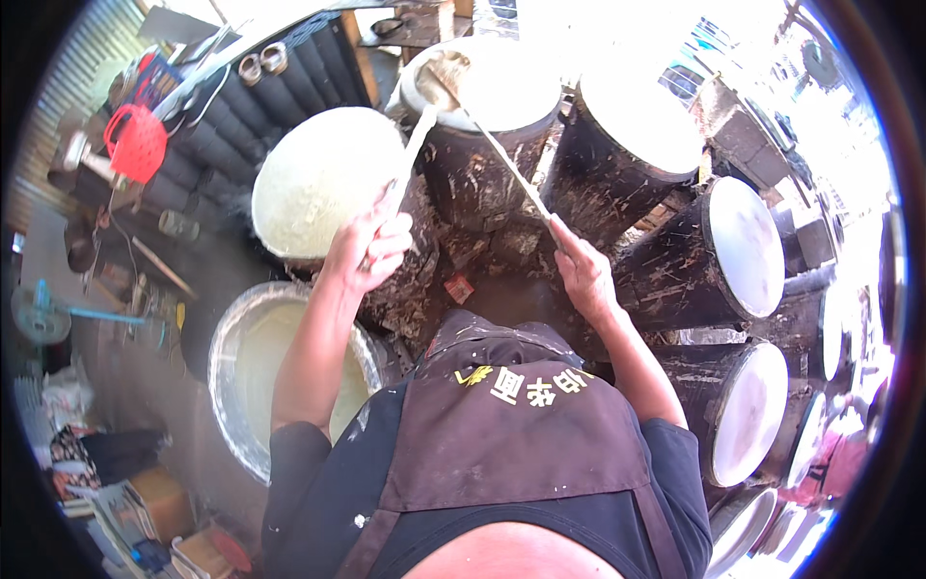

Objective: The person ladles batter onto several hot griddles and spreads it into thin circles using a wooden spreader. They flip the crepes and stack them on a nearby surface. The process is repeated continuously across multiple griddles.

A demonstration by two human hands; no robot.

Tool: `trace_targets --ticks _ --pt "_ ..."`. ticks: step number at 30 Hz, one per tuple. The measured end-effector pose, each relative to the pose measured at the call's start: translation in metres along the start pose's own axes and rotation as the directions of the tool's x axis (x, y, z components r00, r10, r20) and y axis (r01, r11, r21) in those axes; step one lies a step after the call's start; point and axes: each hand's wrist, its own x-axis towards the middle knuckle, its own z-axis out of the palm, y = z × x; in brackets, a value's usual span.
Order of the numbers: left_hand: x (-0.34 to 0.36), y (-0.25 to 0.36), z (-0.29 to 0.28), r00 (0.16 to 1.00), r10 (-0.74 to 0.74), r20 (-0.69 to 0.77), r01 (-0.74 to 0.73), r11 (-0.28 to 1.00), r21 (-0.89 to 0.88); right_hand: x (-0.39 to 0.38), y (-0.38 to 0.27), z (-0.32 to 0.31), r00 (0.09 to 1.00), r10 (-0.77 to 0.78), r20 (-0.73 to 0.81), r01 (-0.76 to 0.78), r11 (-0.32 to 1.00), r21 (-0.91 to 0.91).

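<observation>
My left hand (376, 246) grips a white-coated stick (420, 130) that angles up toward the far centre vat. My right hand (579, 261) is closed on a long thin stick (511, 166), whose far end reaches into that dark vat (482, 154), over a tan, pasty patch (444, 77) inside its pale top. Left of it, beside my left hand, stands a vat full of cream-white material (318, 179). A rimmed tub of pale liquid (241, 367) sits lower left, partly hidden by my left arm.
More dark vats with white tops (738, 246) curve round my right. At the back left are stacked dark cylinders (251, 106), shoes (265, 63) and a red plastic basket (135, 145). Boxes (159, 502), cloth and tools clutter the left side.
</observation>
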Motion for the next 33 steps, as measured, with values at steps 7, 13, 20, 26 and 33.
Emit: trace_targets --ticks 7,13,20,26,33 --pt "0.195 0.013 0.053 0.984 -0.002 -0.176 0.081 0.892 0.444 0.117 0.041 -0.072 0.996 0.081 -0.046 -0.084 0.995 -0.059" --pt "0.307 -0.020 0.066 0.908 0.260 -0.330 0.081 0.664 0.744 0.193 0.110 -0.081 0.982 0.186 0.037 -0.172 0.956 -0.238" --pt "0.355 0.018 0.024 0.800 0.594 0.089 0.084 -0.257 0.963 0.205 0.195 -0.033 0.956 0.266 0.122 -0.234 0.945 -0.230" --pt "0.354 0.111 0.044 0.523 0.831 0.189 0.307 -0.390 0.868 0.213 0.209 -0.011 0.965 0.236 0.114 -0.231 0.971 -0.054" --pt "0.271 0.103 0.075 0.841 0.491 -0.227 -0.130 0.592 0.796 0.204 0.169 -0.009 0.924 0.374 -0.076 -0.321 0.869 0.376"
